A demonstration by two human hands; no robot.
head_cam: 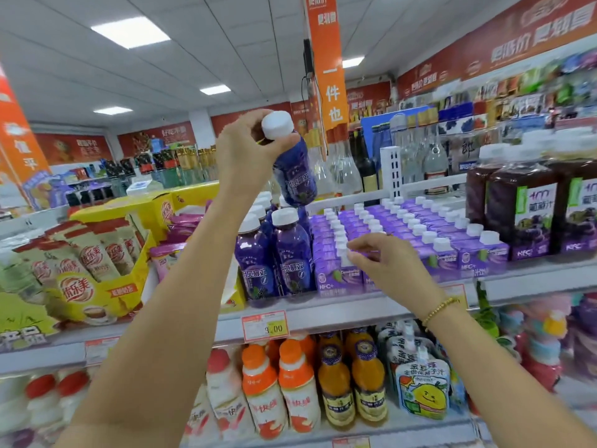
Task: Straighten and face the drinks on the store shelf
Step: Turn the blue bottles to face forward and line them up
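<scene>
left fingers (251, 123): curled tight round the neck of the held purple bottle (295, 176), just under its white cap (277, 124); clamped on it.
left hand (245, 150): raised above the top shelf, forearm running down to lower left.
held purple bottle: in the air and tilted, cap up at the fingers, base lower and to their right, just above the standing purple bottles (274, 253).
right fingers (355, 244): loosely bent, tips at the white cap of the front carton (336, 276), thumb under and the rest over; cannot tell whether pinching or only touching.
right hand (384, 260): low over the carton rows, beaded bracelet (439, 310) on the wrist.
standing purple bottles: below the left fingers, just left of the right fingers, upright at the shelf front, labels forward, more in file behind.
purple cartons (403, 227): under and beyond the right fingers, white-capped, in rows running to the back.
dark juice jugs (517, 205): right of the right fingers, past the cartons, upright.
shelf edge (339, 313): below the right fingers, with a price tag (265, 326) on it.
yellow box (109, 303): well left of both hands, sachets standing in it.
lower shelf (452, 421): orange-capped bottles (261, 383), orange juice bottles (336, 389) and a spouted pouch (421, 389), all below the price tag and right wrist.
</scene>
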